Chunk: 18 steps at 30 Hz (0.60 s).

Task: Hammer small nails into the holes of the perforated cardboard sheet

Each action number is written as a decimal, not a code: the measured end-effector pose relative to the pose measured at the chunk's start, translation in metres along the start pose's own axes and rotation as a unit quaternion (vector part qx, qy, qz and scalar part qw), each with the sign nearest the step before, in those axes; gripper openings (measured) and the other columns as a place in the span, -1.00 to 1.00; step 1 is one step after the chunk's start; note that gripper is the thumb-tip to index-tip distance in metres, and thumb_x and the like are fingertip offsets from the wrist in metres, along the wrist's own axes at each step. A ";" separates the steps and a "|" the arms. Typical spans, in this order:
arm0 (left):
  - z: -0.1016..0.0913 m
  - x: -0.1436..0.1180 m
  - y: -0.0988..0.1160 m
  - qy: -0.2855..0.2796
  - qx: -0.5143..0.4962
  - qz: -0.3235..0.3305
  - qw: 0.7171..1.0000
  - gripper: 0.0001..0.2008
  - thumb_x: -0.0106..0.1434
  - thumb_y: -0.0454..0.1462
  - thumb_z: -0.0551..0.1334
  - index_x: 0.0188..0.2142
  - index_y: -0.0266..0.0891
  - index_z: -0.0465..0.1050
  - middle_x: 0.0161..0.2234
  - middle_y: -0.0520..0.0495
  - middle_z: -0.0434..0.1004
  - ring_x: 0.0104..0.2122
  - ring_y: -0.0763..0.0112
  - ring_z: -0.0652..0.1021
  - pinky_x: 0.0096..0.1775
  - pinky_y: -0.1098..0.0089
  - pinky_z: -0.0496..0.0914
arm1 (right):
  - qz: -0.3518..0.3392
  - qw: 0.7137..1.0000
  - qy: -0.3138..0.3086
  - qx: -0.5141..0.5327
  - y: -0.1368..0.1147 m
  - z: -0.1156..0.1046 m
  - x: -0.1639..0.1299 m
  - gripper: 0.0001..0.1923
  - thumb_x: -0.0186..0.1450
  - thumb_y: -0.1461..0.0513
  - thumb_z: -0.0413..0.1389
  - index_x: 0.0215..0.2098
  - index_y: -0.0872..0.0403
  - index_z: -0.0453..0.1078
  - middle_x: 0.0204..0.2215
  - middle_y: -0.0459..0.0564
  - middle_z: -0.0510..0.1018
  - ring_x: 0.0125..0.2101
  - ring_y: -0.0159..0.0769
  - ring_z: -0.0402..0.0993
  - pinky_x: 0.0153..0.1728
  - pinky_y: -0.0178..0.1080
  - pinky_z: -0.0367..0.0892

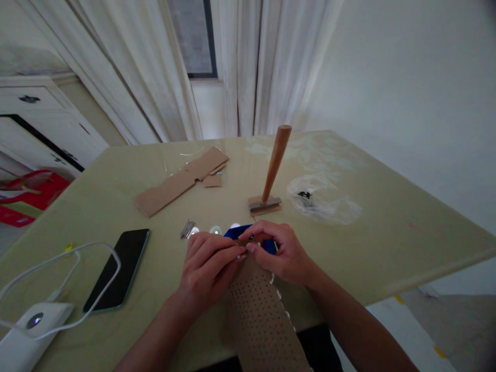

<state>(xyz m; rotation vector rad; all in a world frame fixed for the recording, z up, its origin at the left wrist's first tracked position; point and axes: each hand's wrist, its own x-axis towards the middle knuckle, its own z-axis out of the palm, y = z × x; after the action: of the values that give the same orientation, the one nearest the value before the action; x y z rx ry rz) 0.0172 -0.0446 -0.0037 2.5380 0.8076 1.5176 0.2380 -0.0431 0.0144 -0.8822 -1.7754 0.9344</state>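
Pinching a perforated brown strip [260, 315], both hands [209, 271] show no readable writing.

One camera sits on the person's head. It looks forward and down at the bench [387, 227] from close up. The hands [248, 258] are low in the middle, and the curtains [248, 67] are behind the bench.
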 end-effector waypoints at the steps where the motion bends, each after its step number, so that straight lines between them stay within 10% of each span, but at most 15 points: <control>1: 0.000 -0.001 0.000 -0.008 -0.014 -0.001 1.000 -0.79 0.39 -0.50 0.35 -0.04 -0.26 0.57 -0.13 -0.14 0.65 -0.14 0.27 0.55 -0.06 0.20 0.40 | -0.007 1.000 0.000 -0.008 -0.001 0.000 0.000 -0.83 0.41 0.26 0.25 -0.06 0.06 0.64 -0.34 -0.05 0.71 -0.48 -0.40 0.51 -0.45 -0.36 0.35; 7: 0.004 -0.003 0.005 0.033 -0.131 -0.037 0.990 -0.89 0.49 -0.43 0.22 -0.07 -0.23 0.42 -0.14 -0.14 0.66 -0.13 0.30 0.61 -0.07 0.24 0.51 | -0.015 1.000 -0.003 -0.027 -0.002 0.002 0.001 -0.83 0.41 0.29 0.25 -0.06 0.04 0.65 -0.32 -0.07 0.72 -0.46 -0.42 0.53 -0.39 -0.36 0.39; 13: -0.014 0.002 -0.034 0.236 -0.070 -0.278 0.929 -0.92 0.46 -0.25 0.30 -0.16 -0.19 0.46 -0.27 -0.04 0.70 -0.29 0.38 0.66 -0.19 0.37 0.53 | 0.064 0.987 0.061 0.132 0.005 -0.004 0.004 -0.86 0.40 0.19 0.29 -0.10 0.03 0.63 -0.59 -0.21 0.50 -0.63 -0.47 0.24 -0.61 -0.37 0.08; 18: -0.043 -0.006 -0.095 0.105 0.117 -0.496 0.854 -0.69 0.30 -0.02 0.35 -0.17 -0.21 0.64 -0.34 -0.08 0.69 -0.33 0.22 0.66 -0.20 0.26 0.52 | 0.135 0.947 0.175 0.234 0.019 -0.016 0.015 -0.78 0.28 0.10 0.37 -0.17 0.01 0.61 -0.55 -0.19 0.54 -0.61 -0.45 0.27 -0.57 -0.36 0.13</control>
<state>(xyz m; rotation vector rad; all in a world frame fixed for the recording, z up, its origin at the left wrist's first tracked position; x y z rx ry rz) -0.0591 0.0253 -0.0177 1.5141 1.9999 1.3184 0.2516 -0.0179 0.0080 -0.9189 -1.0809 1.2248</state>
